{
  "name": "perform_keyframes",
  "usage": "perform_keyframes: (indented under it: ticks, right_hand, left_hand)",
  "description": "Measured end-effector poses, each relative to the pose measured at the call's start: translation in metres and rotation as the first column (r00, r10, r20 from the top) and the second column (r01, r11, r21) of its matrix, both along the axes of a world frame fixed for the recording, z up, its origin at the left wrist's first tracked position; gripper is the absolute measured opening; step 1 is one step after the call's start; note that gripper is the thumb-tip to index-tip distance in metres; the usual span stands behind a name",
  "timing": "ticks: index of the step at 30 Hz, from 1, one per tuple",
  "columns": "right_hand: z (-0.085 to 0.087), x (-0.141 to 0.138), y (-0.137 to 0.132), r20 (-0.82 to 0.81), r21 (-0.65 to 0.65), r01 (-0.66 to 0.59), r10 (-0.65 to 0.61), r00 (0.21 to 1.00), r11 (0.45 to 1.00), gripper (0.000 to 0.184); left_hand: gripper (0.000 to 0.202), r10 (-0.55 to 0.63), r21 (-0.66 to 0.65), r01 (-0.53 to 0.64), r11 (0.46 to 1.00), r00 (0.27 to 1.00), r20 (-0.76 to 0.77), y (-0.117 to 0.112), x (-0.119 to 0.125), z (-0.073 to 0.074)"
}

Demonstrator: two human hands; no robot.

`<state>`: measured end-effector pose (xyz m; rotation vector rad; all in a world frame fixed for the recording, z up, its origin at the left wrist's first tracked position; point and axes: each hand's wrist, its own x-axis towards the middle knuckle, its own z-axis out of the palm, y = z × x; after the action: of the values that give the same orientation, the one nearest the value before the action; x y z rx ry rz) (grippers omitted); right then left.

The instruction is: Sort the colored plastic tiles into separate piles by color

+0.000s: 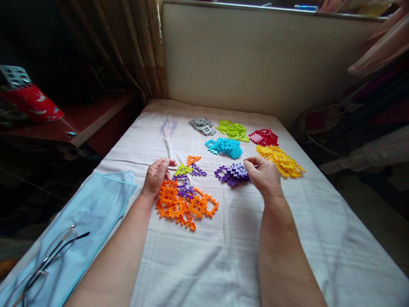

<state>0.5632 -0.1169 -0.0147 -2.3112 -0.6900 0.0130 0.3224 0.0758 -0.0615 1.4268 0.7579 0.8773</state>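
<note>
My right hand (263, 175) has its thumb and fingers pinched on the edge of a purple interlocking plastic building piece (239, 170), at the right end of the purple pile (225, 175). Curled half shut, my left hand (157, 175) is beside the mixed pile; whether anything is between its fingers is hidden. Right below it lie orange interlocking pieces (177, 207), with a purple square piece (181, 182) among them. Just right of its fingertips are a lime triangle (183, 169), a purple triangle (198, 170) and an orange triangle (193, 160).
Farther back are sorted piles: grey (202, 125), lime (232, 130), cyan (224, 147), red (263, 137) and yellow (283, 161). A blue cloth (96, 213) with eyeglasses (47, 260) lies at left. A red container (36, 102) stands on the wooden desk (86, 123).
</note>
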Motion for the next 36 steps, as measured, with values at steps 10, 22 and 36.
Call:
perform_keyframes:
  ticks: [10, 22, 36]
  right_hand:
    - [-0.018, -0.112, 0.061, -0.075, -0.253, -0.485, 0.483, 0.872, 0.837, 0.029]
    - [-0.027, -0.127, 0.07, -0.118, -0.273, -0.485, 0.472, 0.874, 0.83, 0.022]
    - [-0.017, -0.128, 0.073, -0.165, -0.311, -0.534, 0.509, 0.845, 0.786, 0.031]
  left_hand:
    - [0.043, -0.003, 0.006, 0.003, 1.0, 1.0, -0.004, -0.001, 0.0, 0.001]
    - [0.043, -0.031, 0.032, 0.031, 0.999, 0.999, -0.016, -0.001, 0.001, 0.0]
    - [0.043, -0.051, 0.038, 0.052, 0.998, 0.998, -0.022, 0.001, 0.0, -0.001]
